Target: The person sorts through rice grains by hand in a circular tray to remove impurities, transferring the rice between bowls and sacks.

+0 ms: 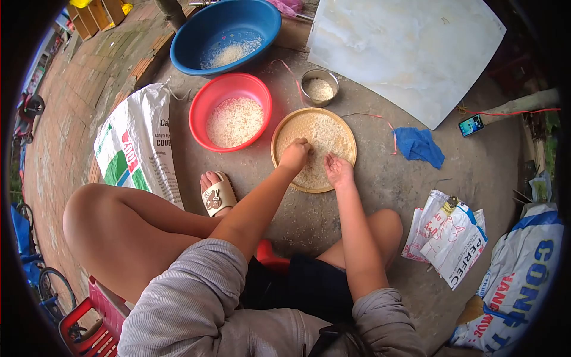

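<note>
A round woven tray [351, 138] lies on the ground before me, with pale, rice-like grains [326, 132] spread over it. Above its left half, my left hand [295, 154] has its fingers curled closed; what they hold, if anything, is hidden. My right hand [339, 170] is over the tray's right side, palm turned up and fingers apart, with no object visible in it. Left of the tray stands a red basin [194, 113] holding similar grains. Behind the tray, a metal pot [304, 98] contains more of them.
A large blue basin [184, 44] with some grains stands at the back. A marbled panel [404, 53] is at upper right, near a phone [471, 125] and blue cloth [419, 147]. Sacks [140, 137] lie left and right; folded bags [449, 235] lie at right.
</note>
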A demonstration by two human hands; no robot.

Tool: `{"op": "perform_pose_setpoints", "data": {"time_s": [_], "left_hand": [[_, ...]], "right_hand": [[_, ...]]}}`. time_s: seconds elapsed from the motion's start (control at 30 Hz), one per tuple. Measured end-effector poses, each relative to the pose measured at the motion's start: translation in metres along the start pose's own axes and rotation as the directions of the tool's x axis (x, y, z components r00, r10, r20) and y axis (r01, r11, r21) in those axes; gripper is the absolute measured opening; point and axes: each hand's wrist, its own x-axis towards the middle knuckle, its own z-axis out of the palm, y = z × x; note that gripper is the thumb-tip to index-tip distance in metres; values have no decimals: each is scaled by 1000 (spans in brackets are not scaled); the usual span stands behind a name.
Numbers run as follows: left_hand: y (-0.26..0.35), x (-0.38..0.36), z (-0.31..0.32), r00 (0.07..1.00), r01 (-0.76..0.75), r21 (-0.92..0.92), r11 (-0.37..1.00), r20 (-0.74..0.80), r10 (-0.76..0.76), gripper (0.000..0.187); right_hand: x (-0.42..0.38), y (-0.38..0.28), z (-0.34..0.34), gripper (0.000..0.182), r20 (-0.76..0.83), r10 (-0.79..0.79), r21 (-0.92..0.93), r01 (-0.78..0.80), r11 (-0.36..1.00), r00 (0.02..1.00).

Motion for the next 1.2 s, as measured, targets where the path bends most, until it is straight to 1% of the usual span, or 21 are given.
{"op": "perform_pose_setpoints", "data": {"time_s": [0.03,0.1,0.17,0.23,0.27,0.3,0.37,0.4,0.43,0.47,0.5,0.53,0.57,0.63,0.8,0.83,0.9,1.03,1.1,1.13,1.2], "left_hand": [[-3,0,2,1000,-5,0,1000,1,5,21],[-6,0,-1,980,189,-163,968,-32,-197,19],[-3,5,-9,970,232,-183,955,-35,-242,15],[12,15,-26,876,481,-358,800,227,-425,16],[21,21,-34,858,507,-376,775,301,-415,16],[25,26,-35,859,506,-374,777,302,-414,16],[33,36,-35,884,367,-475,800,447,-139,17],[37,39,-36,870,318,-480,818,490,-51,20],[38,40,-37,869,318,-481,817,493,-48,20],[40,41,-38,919,179,-338,924,392,-35,22],[42,41,-38,957,49,-165,985,291,1,25],[42,41,-40,969,125,-145,981,232,-89,27],[40,39,-41,969,127,-150,980,231,-90,27],[25,33,-33,965,234,-127,964,147,-215,25],[13,2,-12,973,220,22,975,70,-221,21],[9,-3,-4,972,221,22,975,71,-222,21],[4,-9,4,993,119,8,993,-21,-119,18],[-1,-7,7,994,102,-22,995,-33,-102,12],[-1,-2,1,985,172,-61,983,25,-171,9],[1,1,-3,985,171,-61,983,24,-170,9],[10,8,-16,941,337,-209,918,117,-318,11]], "right_hand": [[0,0,0,30,1,-4,4,4,1000,1000],[-1,2,2,32,20,-17,-27,18,999,1000],[-2,4,5,32,24,-19,-58,20,998,1000],[-6,4,11,33,28,-23,-88,25,996,999],[-8,4,15,32,20,9,-95,-7,995,1000],[-7,4,16,30,10,40,-102,-39,994,999],[1,7,11,30,46,30,-76,-27,997,998],[1,7,11,31,81,21,-54,-17,998,996],[2,6,10,31,78,19,-52,-15,999,997],[3,5,10,30,101,24,-6,-24,1000,995],[0,3,12,29,124,29,37,-34,999,992],[-3,1,13,29,120,28,33,-32,999,992],[-6,-1,15,28,82,39,44,-43,998,996],[-6,-4,13,28,40,49,53,-52,997,998],[7,-2,0,28,-5,87,51,-86,995,996],[6,-1,1,28,-7,88,51,-87,995,996],[6,1,2,28,10,66,0,-66,998,998],[6,-1,1,28,10,75,14,-75,997,997],[6,-1,1,28,0,84,23,-84,996,996],[6,-1,1,28,1,83,24,-83,996,997],[5,0,1,30,9,76,14,-76,997,997]]}}
